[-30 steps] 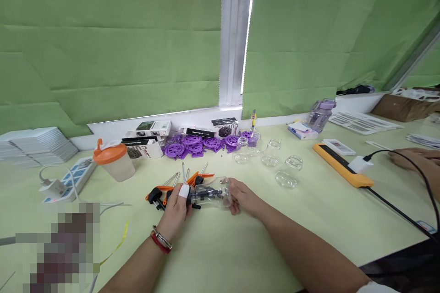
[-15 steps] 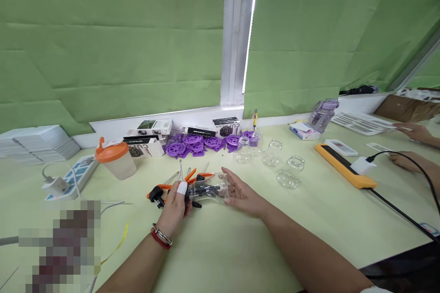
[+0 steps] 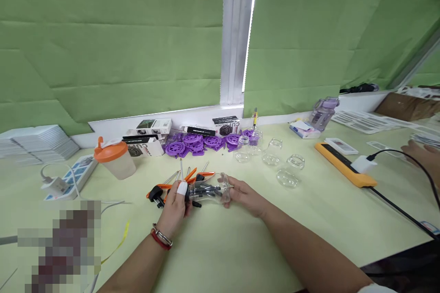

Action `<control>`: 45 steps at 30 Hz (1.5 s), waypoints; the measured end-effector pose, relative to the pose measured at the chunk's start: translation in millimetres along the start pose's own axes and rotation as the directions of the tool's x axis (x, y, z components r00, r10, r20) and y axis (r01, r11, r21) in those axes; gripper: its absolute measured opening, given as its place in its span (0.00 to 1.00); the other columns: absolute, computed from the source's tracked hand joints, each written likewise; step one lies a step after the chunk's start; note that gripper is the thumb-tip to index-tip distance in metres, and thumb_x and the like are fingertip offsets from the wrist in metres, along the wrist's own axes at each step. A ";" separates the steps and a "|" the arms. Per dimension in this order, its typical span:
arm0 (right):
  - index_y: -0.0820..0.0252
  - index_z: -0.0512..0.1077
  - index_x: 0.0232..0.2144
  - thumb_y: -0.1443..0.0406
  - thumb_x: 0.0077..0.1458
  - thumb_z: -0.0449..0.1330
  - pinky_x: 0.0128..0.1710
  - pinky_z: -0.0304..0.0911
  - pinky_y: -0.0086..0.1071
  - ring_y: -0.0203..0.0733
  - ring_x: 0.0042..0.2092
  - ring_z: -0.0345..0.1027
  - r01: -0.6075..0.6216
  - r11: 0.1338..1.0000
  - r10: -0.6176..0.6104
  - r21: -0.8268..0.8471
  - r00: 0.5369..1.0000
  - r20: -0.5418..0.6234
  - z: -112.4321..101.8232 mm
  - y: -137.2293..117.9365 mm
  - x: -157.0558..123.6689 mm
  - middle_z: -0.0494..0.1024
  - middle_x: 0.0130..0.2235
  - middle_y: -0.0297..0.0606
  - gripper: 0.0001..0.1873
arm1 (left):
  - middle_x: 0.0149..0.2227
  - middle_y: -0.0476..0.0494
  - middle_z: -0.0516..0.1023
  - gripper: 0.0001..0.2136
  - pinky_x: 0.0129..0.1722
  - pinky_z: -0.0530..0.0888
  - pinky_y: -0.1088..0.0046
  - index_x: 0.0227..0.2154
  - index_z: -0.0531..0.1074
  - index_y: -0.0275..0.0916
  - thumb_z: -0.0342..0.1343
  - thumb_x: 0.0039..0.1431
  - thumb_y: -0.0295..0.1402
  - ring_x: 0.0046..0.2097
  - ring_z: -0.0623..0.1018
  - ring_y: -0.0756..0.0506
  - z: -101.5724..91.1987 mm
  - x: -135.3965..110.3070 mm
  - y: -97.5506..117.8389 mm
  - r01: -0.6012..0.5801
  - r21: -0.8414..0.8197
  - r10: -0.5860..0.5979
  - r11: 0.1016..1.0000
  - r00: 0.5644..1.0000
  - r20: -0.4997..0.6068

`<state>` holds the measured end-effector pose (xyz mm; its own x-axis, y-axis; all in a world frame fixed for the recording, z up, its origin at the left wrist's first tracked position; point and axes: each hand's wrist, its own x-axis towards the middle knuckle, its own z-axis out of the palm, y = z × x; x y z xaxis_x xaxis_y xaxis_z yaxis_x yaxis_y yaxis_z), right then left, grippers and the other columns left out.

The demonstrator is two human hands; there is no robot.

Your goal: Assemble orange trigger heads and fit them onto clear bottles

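Observation:
A clear glass jar [image 3: 210, 190] lies on its side between my hands, black parts showing in or through it. Closed round its neck end, where a black piece sits, is my left hand [image 3: 176, 199], its thumb wrapped in white. A thin metal shaft [image 3: 181, 169] rises behind that thumb; whether the hand holds it is unclear. My right hand [image 3: 245, 196] grips the jar's wide base, its fingers partly hidden behind the glass. Orange-and-black pieces [image 3: 161, 187] with metal rods lie just behind and left of the jar.
Several glass jars [image 3: 288, 177] stand to the right. Purple wheel-patterned pieces [image 3: 177, 148] and small boxes [image 3: 227, 126] line the back. An orange-lidded cup [image 3: 118, 160] and white power strip [image 3: 80, 176] are left; an orange power strip [image 3: 343, 165] and another person's hand [image 3: 421, 155] are right.
My right hand's fingers have moved from spread beside the jar's base to closed round it. My left hand stays put. The other person's hands have shifted at the far right.

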<state>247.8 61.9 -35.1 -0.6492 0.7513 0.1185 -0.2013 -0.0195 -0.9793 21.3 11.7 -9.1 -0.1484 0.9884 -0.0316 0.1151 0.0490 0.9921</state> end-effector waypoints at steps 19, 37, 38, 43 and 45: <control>0.45 0.47 0.64 0.52 0.54 0.61 0.39 0.66 0.38 0.45 0.47 0.68 0.007 1.000 -0.007 -0.001 1.000 -0.021 -2.5 -5.3 -2.0 0.57 0.60 0.47 0.41 | 0.15 0.56 0.64 0.18 0.15 0.57 0.76 0.31 0.60 0.41 0.40 0.62 0.52 0.15 0.61 0.53 1.0 1.3 -5.0 0.010 -0.019 -0.010 1.000 1.000 -0.020; 0.47 0.48 0.63 0.49 0.59 0.53 0.43 0.66 0.38 0.37 0.41 0.67 0.037 0.979 -0.062 -0.202 0.991 -0.117 1.8 -1.3 -0.2 0.59 0.55 0.45 0.34 | 0.16 0.56 0.64 0.18 0.15 0.57 0.77 0.31 0.60 0.41 0.41 0.61 0.52 0.16 0.61 0.53 -0.2 3.0 -8.7 0.023 -0.059 -0.025 0.998 0.999 -0.035; 0.45 0.47 0.64 0.51 0.58 0.55 0.44 0.66 0.38 0.38 0.44 0.66 0.052 0.983 -0.069 -0.178 0.994 -0.090 1.2 -1.3 -0.7 0.56 0.58 0.45 0.36 | 0.16 0.56 0.64 0.18 0.15 0.57 0.77 0.30 0.60 0.41 0.41 0.61 0.52 0.15 0.61 0.53 -0.5 2.9 -7.5 0.020 -0.057 -0.023 0.998 0.999 -0.040; 0.42 0.51 0.62 0.56 0.52 0.64 0.43 0.65 0.35 0.39 0.47 0.64 0.048 0.996 -0.050 -0.075 0.998 -0.026 -1.3 -2.1 -1.6 0.53 0.58 0.42 0.40 | 0.17 0.55 0.64 0.18 0.16 0.57 0.77 0.30 0.59 0.41 0.39 0.62 0.51 0.16 0.61 0.52 -1.0 2.0 -4.8 0.004 -0.049 -0.005 0.999 1.000 -0.021; 0.42 0.52 0.62 0.55 0.52 0.64 0.40 0.65 0.35 0.38 0.43 0.65 0.024 0.996 -0.028 -0.082 0.998 -0.048 -1.8 -1.4 -0.5 0.55 0.56 0.42 0.39 | 0.18 0.55 0.64 0.18 0.16 0.57 0.76 0.31 0.59 0.41 0.39 0.62 0.51 0.16 0.61 0.52 -0.8 1.3 -5.0 0.002 -0.054 -0.002 0.999 1.000 -0.012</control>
<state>249.7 62.8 -34.1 -0.6072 0.7826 0.1375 -0.1558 0.0525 -0.9864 19.8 12.7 -14.1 -0.1601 0.9866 -0.0324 0.0618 0.0428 0.9972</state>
